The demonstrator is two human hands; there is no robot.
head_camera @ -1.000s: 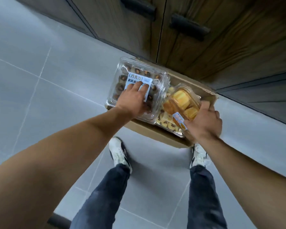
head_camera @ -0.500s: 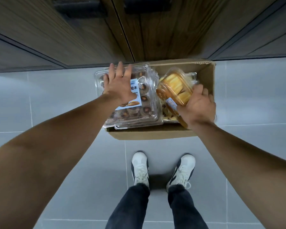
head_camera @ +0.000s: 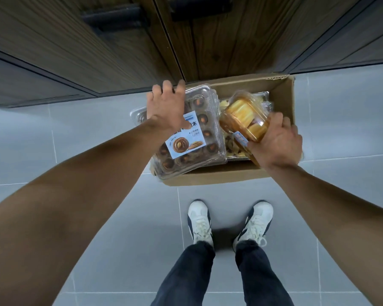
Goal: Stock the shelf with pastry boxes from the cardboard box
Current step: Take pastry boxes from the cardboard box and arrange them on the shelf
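A single wide-angle view comes from the person's head and looks steeply down, nearly straight at the floor (head_camera: 53, 140). Both arms reach away from the lens, with the left hand (head_camera: 166, 107) and right hand (head_camera: 276, 142) near mid-frame over the box (head_camera: 283, 89). The shoes (head_camera: 199, 221) stand below the box in the lower part of the frame, while the cabinet doors (head_camera: 219, 47) fill the top edge, bent by the lens. No second view shares the scene.
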